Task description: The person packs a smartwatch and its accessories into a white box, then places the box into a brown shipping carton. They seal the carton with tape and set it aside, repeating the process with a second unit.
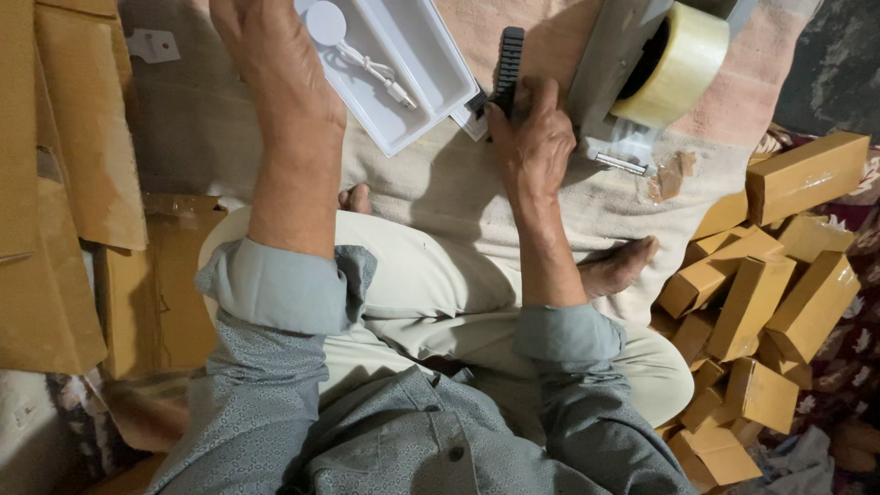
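**Head view: two hands over a white tray and a black strap**

The head camera looks down on a person sitting cross-legged on a pale blanket [458,183]. The left hand [275,64] reaches forward to the white plastic tray [431,64], its fingers at the tray's near left edge; the top of the picture cuts off the fingertips, so I cannot tell whether it grips the tray or only rests against it. In the tray lies a round white charging puck with its coiled cable [344,37].

The right hand [534,137] is closed around the lower end of a black ribbed strap [508,60], which stands up from between the fingers, just beside the tray's right corner. Close to the right of that hand sits a grey tape dispenser [623,82] carrying a roll of clear tape [678,60].

A heap of small brown cardboard boxes [761,302] lies to the right, and flat cardboard sheets [64,174] to the left.
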